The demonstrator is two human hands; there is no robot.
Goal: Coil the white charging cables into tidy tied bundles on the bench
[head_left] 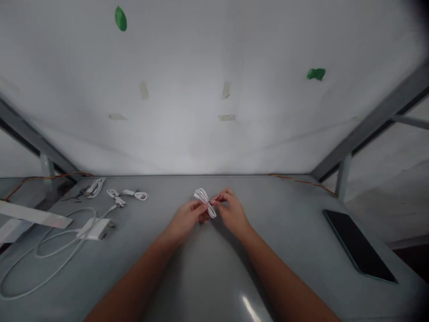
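The coiled white cable (pixel 204 201) sits pinched between both hands above the middle of the grey table (pixel 284 214). The left hand (pixel 187 217) closes thumb and fingers on the bundle's lower end; the right hand (pixel 231 211) nips a thin dark tie at its waist — fingertips nearly touching. The step in hand looks like binding the coil, and the next move likely calls for a steady pinch while the tie is twisted. At nine o'clock lie three tied cable bundles (pixel 115 196) and a white charger (pixel 95 229) with a loose lead; at three o'clock — a dark phone (pixel 358 246).
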